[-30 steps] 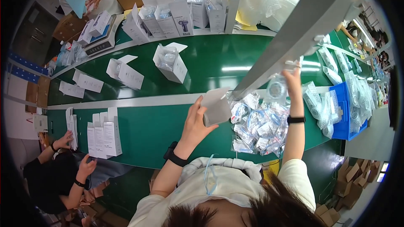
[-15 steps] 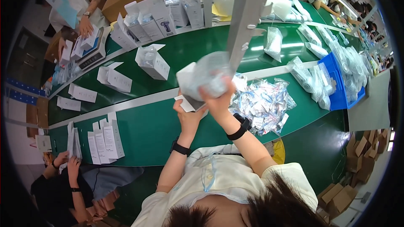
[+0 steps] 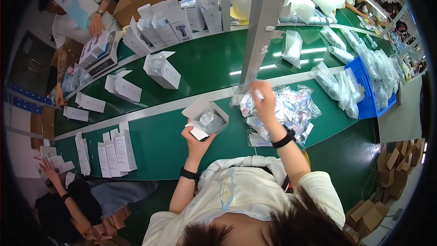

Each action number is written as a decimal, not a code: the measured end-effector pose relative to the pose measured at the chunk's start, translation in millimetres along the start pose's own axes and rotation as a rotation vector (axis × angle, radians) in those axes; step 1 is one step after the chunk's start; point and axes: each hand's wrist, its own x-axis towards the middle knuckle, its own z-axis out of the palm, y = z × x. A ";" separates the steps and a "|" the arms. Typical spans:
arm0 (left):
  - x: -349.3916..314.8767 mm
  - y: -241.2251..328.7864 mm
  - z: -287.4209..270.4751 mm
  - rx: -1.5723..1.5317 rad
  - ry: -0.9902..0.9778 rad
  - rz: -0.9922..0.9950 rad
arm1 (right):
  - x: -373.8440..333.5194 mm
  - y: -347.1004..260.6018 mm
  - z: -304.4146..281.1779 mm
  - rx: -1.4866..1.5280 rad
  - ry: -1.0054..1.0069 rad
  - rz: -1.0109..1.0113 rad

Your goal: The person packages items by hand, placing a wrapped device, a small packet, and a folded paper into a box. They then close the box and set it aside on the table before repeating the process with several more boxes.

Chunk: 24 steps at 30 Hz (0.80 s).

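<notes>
Partly curled left fingers (image 3: 187, 132) around box (image 3: 196, 109)

The open box (image 3: 195, 109) is white on its flap and shadowed grey within, and the bag (image 3: 208, 120) inside it is clear with a bluish tint. The packets (image 3: 298, 109) look clear and silvery — flecked with blue and red. Deep green covers the table (image 3: 157, 139) and the bench (image 3: 211, 70); the rail (image 3: 129, 118) between them is pale grey, like the post (image 3: 262, 23). The crate (image 3: 368, 95) is bright blue, the carton (image 3: 142, 1) plain brown. Wristbands (image 3: 284, 137) are black, the shirt (image 3: 259, 189) cream, the cord (image 3: 229, 191) light blue. White dots pattern a blue panel (image 3: 28, 105).
</notes>
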 end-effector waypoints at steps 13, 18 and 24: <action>46.3 62.3 -13.9 0.240 -0.101 0.042 | 18.4 105.1 -35.8 -0.335 -0.195 0.343; 65.8 63.5 -23.9 0.215 -0.102 -0.235 | 14.1 -55.8 -31.7 0.666 0.289 0.225; 75.6 54.7 -21.1 0.146 -0.089 -0.164 | -12.6 -81.6 31.3 0.298 -0.202 -0.320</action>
